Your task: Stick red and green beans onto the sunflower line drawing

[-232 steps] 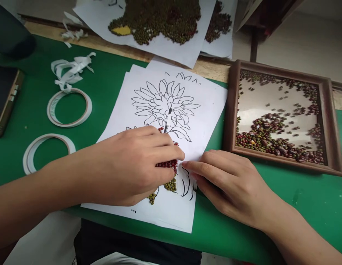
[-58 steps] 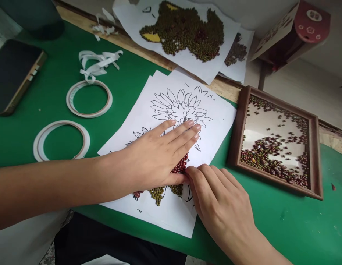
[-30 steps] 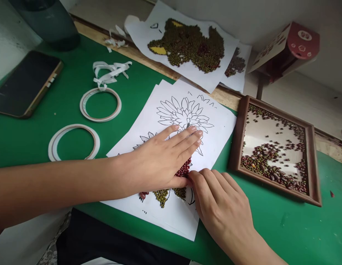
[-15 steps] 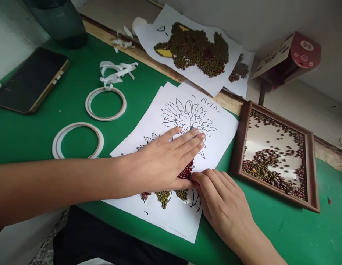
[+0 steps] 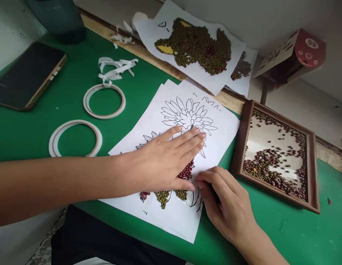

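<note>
My left hand [image 5: 162, 160] lies flat with its fingers stretched across the flower drawing on the white paper [image 5: 171, 224]. Below and beside its thumb, red beans [image 5: 186, 172] and green beans [image 5: 162, 198] fill parts of the drawn shapes. The petals of a line-drawn flower [image 5: 189, 112] show bare above the fingertips. My right hand [image 5: 228, 200] is closed in a pinch at the paper's right edge, close to the red beans. Whatever may be between its fingertips is too small to make out.
A brown frame tray [image 5: 277, 200] with loose beans lies to the right. Two tape rolls [image 5: 123, 101], curled white strips [image 5: 118, 70] and a phone [image 5: 30, 75] lie left. Behind are a bean-covered picture [image 5: 198, 48], a red box [image 5: 309, 48] and a dark bottle [image 5: 59, 20].
My right hand has drawn slightly away from my left thumb, its pinched fingertips lifting to the right. My left hand stays flat in place.
</note>
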`<action>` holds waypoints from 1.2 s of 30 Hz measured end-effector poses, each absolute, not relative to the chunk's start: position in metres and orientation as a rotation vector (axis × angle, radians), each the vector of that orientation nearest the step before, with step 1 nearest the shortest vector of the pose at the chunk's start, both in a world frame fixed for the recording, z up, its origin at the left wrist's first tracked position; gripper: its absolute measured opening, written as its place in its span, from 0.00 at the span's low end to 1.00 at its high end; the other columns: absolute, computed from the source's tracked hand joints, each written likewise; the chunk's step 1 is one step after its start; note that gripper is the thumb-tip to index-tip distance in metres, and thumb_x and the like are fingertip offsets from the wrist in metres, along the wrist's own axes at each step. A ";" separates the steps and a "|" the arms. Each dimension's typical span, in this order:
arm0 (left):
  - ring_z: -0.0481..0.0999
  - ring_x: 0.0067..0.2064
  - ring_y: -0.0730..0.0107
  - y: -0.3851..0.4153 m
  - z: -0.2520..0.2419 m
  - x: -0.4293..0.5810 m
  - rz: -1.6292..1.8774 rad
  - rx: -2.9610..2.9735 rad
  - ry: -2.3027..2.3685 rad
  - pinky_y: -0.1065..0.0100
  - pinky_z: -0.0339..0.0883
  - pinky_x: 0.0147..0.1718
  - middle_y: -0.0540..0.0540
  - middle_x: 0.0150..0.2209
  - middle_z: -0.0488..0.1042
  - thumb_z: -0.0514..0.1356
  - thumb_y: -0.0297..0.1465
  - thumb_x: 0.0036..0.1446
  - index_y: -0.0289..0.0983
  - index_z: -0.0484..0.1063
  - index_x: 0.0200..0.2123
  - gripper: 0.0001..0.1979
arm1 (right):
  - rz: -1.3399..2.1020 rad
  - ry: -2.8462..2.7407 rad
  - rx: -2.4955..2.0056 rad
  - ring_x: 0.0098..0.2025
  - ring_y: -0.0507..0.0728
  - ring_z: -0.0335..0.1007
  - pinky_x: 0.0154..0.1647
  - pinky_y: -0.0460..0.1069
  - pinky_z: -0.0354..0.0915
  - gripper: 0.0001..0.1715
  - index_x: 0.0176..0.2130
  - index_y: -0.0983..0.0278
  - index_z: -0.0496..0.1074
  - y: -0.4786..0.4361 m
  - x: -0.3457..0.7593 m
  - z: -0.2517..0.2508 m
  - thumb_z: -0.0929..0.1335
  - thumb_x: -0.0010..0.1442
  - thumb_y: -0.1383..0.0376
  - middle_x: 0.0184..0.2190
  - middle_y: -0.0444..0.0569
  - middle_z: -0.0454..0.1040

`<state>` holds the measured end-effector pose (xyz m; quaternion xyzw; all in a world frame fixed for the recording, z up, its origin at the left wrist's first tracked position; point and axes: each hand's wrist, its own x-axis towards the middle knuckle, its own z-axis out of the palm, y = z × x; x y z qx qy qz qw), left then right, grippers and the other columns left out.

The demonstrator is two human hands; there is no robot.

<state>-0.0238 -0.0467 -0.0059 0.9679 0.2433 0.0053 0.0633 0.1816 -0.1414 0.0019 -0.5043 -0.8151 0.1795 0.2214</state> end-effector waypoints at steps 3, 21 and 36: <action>0.41 0.78 0.48 -0.047 -0.005 -0.024 0.029 2.919 0.741 0.51 0.44 0.74 0.41 0.77 0.47 0.51 0.59 0.67 0.36 0.51 0.76 0.45 | 0.516 -2.230 -1.379 0.34 0.56 0.70 0.34 0.51 0.63 0.11 0.47 0.63 0.69 -0.141 0.182 0.003 0.67 0.67 0.76 0.35 0.49 0.75; 0.42 0.78 0.45 -0.045 -0.003 -0.024 -0.011 2.870 0.703 0.49 0.43 0.73 0.42 0.77 0.47 0.52 0.57 0.68 0.38 0.52 0.76 0.43 | 0.505 -2.237 -1.367 0.34 0.55 0.70 0.34 0.51 0.63 0.12 0.47 0.63 0.71 -0.143 0.180 0.004 0.68 0.66 0.77 0.35 0.50 0.75; 0.41 0.78 0.46 -0.047 -0.004 -0.025 0.013 2.874 0.730 0.49 0.42 0.74 0.43 0.77 0.47 0.52 0.56 0.68 0.39 0.52 0.76 0.42 | 0.486 -2.349 -1.405 0.31 0.55 0.64 0.33 0.51 0.56 0.09 0.46 0.63 0.69 -0.140 0.176 0.009 0.64 0.68 0.74 0.33 0.49 0.73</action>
